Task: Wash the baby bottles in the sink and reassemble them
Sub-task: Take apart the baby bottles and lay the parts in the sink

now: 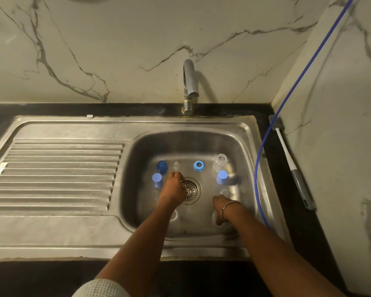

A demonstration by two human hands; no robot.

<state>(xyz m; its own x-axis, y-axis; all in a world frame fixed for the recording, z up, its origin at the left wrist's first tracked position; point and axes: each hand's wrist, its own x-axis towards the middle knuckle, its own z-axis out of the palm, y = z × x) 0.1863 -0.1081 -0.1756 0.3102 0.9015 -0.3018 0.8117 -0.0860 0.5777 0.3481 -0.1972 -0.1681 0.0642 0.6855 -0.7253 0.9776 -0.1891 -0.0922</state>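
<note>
Sink (201, 142): stainless steel basin, rounded corners, ribbed drainboard (56, 172) to its left, perforated drain (190, 190) at centre. Bottle parts stand spread over the basin floor, probably laid out apart so each can be washed singly: dark blue cap (162, 166), clear teat (176, 166), blue ring (199, 165), clear bottle (221, 162), two pale blue cups (157, 179) (222, 177); more clear pieces near the front are too faint to name. Left hand (173, 190) reaches beside the drain, fingertips curled at something small and clear; grip cannot be told. Right hand (220, 205) lies low by the front right, state likewise unclear, bangle (229, 207) on wrist. Tap (190, 86), chrome, dry. Brush (291, 161), white handle with grey grip, rests unused on the black counter (287, 211).
</note>
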